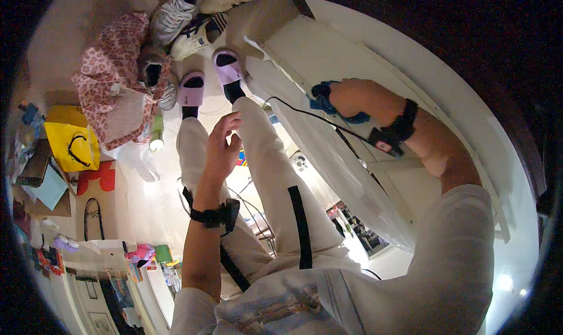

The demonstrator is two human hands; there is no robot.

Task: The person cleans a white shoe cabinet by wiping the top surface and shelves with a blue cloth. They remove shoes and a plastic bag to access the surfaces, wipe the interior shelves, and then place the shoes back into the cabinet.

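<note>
My right hand (358, 98) presses a dark blue cloth (322, 91) against a white panel (303, 49) on the right. Part of the cloth shows under the palm and beyond the fingers. A black wrist strap with a small device (387, 143) sits on that wrist, and a black cable (308, 112) runs from it. My left hand (223, 148) hangs in front of my knee with loosely curled fingers, thumb apart, and nothing in it. Whether it touches the trousers (264, 135) I cannot tell. Another strapped device (226, 214) is on the left wrist.
Translucent plastic sheeting (334, 146) hangs along the panel. Pink slides (192, 91) are on my feet, near several sneakers (189, 40). To the left are a pink leopard-print bag (110, 62), a yellow bag (72, 137), a green bottle (157, 132) and a paper bag (105, 183).
</note>
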